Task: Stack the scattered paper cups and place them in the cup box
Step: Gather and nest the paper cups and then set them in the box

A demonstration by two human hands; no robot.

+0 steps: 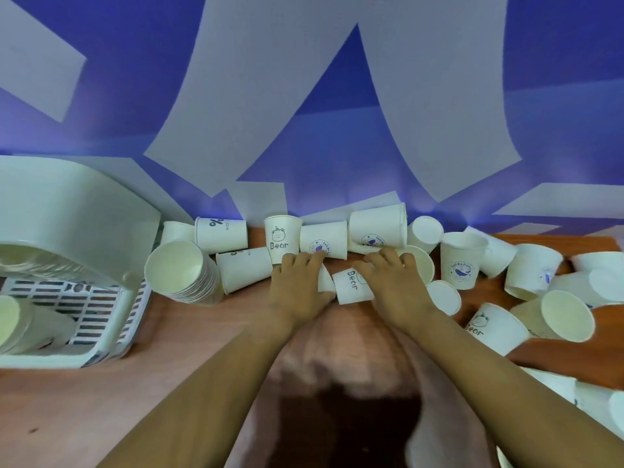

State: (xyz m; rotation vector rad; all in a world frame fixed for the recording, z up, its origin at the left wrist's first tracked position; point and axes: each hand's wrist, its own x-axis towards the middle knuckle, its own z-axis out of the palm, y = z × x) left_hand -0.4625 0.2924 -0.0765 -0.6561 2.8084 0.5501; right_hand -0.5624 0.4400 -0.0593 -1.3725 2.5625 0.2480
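Mid-frame, a Bear cup (353, 286) is held between left hand (297, 285) and right hand (393, 282), both grips clamped on it. Loose cups (461, 261) are crowded behind; a white basket (111, 319) sits lower left on the bench (189, 349).

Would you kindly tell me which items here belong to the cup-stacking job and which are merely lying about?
Part of the job:
scattered paper cups
nested cup stack
Bear cup between left hand and right hand
white slatted basket

Lying about:
white lid-like cover
blue-and-white wall
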